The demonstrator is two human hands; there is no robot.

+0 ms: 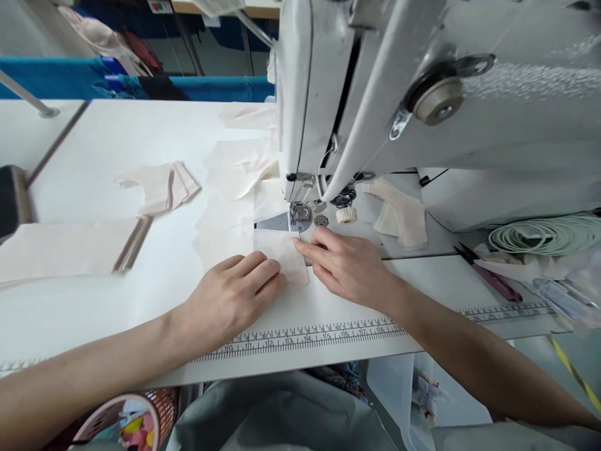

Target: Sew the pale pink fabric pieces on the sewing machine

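Note:
A pale pink fabric piece (pixel 286 250) lies on the sewing machine bed, its far edge just in front of the presser foot (pixel 297 216). My left hand (pixel 239 291) rests on the cloth's left side, fingers curled together with the tips bent down onto it. From the right, my right hand (pixel 345 263) reaches in with its index fingertip on the cloth's right edge close to the foot; its other fingers are folded, closed at the edge. The grey sewing machine (pixel 319 88) stands over the work. Whether the needle is in the cloth cannot be made out.
Stacked cut pieces (pixel 70 250) and a smaller folded stack (pixel 164 188) lie left; sheer pale pieces (pixel 230 169) lie behind my left hand. Right are another cut piece (pixel 399 213), thread snips (pixel 493 275) and coiled green cord (pixel 544 235). A ruler strip (pixel 305 338) runs along the front edge.

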